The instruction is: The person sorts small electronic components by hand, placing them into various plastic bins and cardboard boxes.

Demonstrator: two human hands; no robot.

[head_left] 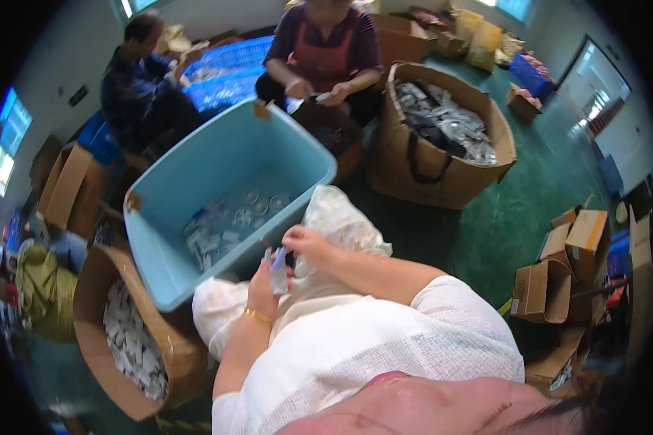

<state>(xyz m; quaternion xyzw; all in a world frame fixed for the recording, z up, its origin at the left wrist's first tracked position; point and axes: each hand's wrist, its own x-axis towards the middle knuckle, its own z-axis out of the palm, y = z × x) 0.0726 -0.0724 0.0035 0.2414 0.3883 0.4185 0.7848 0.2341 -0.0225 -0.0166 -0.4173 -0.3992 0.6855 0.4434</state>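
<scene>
Over my lap, close to the near rim of a light blue plastic tub [232,119], my two hands meet. My left hand [260,291], with a gold band at its wrist, is closed around a small translucent whitish plastic piece [278,281]. A pale violet-blue strip [281,257] rises from the top of that piece. My right hand [306,245] pinches the strip's upper end; its exact kind is too small to tell. Clear and white plastic parts [218,230], some of them round, lie on the tub's floor.
A round cardboard container [178,348] of white pieces stands at left. Beyond the tub, a large carton [421,170] holds silvery and dark pieces. Two people [323,43] [141,87] sit working at the far side. Open cartons [540,290] stand on the right.
</scene>
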